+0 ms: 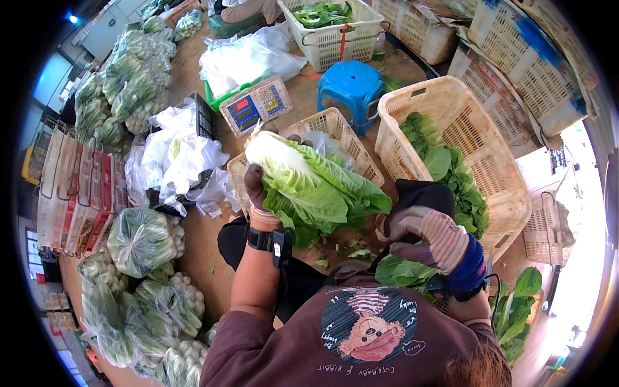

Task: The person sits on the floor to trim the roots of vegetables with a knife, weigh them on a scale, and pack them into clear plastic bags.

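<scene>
My left hand (255, 187) wears a dark-palmed glove and grips a head of Chinese cabbage (322, 184). Its thumb is on the near side, and fingertips show past the far edge. The white stem end tilts up to the left, and the loose green leaves point right. My right hand (425, 235), in a striped glove with dark fingers, is curled in front of my right knee, apart from the cabbage. Whatever its fingers may hold is hidden. Just below it lies a loose green leaf (403, 274). A cream plastic basket (342, 119) stands behind the cabbage.
A large crate (500, 171) of leafy greens stands right, near a blue stool (351, 90). Ahead are a digital scale (258, 106) and white plastic bags (177, 151). Bagged vegetables (142, 242) and stacked crates (80, 190) line the left. Leaf scraps litter the floor.
</scene>
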Motion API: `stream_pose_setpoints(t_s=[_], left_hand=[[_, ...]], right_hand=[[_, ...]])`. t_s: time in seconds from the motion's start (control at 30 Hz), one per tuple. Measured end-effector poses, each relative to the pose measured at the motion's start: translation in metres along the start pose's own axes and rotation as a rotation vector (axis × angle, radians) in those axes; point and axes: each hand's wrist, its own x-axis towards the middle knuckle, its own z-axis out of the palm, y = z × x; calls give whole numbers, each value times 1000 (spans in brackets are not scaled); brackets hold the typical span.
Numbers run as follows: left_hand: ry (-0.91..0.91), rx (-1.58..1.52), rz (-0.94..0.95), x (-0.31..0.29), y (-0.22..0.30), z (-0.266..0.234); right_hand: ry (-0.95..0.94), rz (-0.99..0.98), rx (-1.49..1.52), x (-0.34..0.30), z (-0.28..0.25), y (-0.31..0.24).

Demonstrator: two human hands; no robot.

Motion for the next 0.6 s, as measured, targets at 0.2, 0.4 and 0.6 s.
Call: stream_pose_setpoints(t_s=[0.2, 0.4, 0.6], left_hand=[[-61, 182, 183, -10, -6, 10], [-54, 1310, 192, -10, -6, 22], [-2, 2107, 513, -4, -31, 21]], right_hand=[[932, 205, -383, -30, 14, 23], [1046, 618, 91, -80, 104, 132], [1055, 534, 612, -42, 107, 104]])
